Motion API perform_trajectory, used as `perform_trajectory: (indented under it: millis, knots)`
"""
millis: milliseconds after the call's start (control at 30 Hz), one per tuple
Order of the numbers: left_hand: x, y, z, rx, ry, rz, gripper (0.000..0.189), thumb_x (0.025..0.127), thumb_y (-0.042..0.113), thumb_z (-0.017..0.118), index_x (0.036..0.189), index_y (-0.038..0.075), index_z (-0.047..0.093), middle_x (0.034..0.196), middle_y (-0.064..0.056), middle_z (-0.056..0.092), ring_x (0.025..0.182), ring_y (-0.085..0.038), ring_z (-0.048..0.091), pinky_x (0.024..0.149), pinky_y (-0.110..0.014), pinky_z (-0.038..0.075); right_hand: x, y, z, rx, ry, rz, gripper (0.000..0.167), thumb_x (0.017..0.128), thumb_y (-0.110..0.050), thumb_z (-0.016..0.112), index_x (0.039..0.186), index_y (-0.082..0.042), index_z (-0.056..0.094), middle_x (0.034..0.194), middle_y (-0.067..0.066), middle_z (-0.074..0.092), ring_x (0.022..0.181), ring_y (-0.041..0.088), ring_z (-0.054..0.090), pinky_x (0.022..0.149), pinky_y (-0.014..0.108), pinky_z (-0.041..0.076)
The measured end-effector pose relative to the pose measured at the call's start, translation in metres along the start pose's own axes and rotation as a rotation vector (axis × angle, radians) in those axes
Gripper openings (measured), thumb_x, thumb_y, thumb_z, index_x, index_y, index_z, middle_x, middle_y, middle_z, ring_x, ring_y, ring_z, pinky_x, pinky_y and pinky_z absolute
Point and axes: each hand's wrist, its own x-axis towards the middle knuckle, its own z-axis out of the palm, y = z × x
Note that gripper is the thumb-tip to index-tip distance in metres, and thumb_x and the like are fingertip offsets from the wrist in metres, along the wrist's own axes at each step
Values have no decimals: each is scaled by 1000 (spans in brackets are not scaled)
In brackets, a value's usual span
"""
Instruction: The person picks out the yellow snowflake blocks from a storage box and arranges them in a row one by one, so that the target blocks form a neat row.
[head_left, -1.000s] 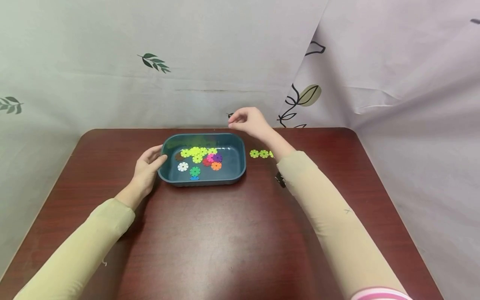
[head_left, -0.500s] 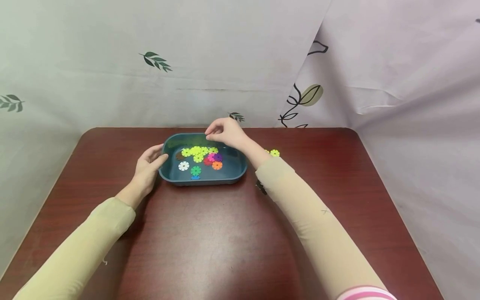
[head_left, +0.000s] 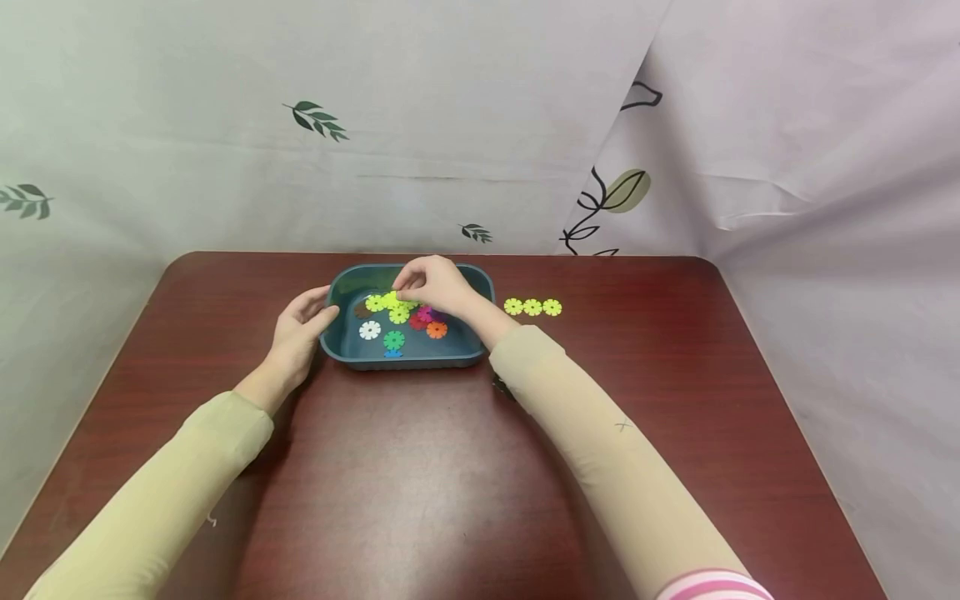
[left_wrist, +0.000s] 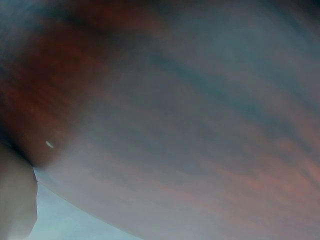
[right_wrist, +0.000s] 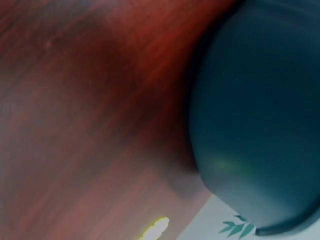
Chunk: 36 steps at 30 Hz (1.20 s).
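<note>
A dark teal tray [head_left: 405, 364] holds several notched flower-shaped plastic discs. Yellow discs [head_left: 398, 315] are heaped at the middle, with a white disc [head_left: 370, 330], a green disc [head_left: 393, 340], an orange disc [head_left: 437, 330] and other colours around them. My left hand [head_left: 294, 333] grips the tray's left end, thumb over the rim. Over the tray, my right hand [head_left: 438, 286] has bent fingers, its fingertips at the yellow heap; whether they pinch a disc cannot be made out. The right wrist view shows the tray's outer wall [right_wrist: 255, 110] close up, without the fingers.
Three yellow discs [head_left: 532, 307] lie in a row on the brown table [head_left: 420, 467], right of the tray. A pale leaf-printed cloth [head_left: 405, 192] hangs behind the table's far edge. The left wrist view is mostly blurred tabletop [left_wrist: 175, 130].
My right hand has moved left and down from beyond the tray's far right corner to the yellow discs inside it. My left hand stays on the tray. The yellow row is uncovered.
</note>
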Motion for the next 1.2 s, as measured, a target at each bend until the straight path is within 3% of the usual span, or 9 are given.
perform_trajectory:
  millis: [400,800,1200]
  knots:
    - [0,1,1,-3,5,2,27,107,8,61,130,23,62,114,18,67,108,1,63,85,-10,54,2,8,13,-47,-99,19,17,97,-8,78,113,-3,77,109,13,78,99,22,73,87,25,58]
    - [1,1,2,4,12,7,30,107,3,59,130,22,63,114,18,67,102,7,62,84,-9,54,6,19,20,-129,-111,20,21,96,-7,79,117,-4,78,114,12,78,105,22,73,92,25,58]
    - [1,1,1,-5,5,11,32,106,0,58,127,24,62,114,18,67,102,9,63,85,-9,54,7,17,24,-266,-106,-34,22,95,-11,82,116,-7,77,117,8,75,107,20,71,93,26,57]
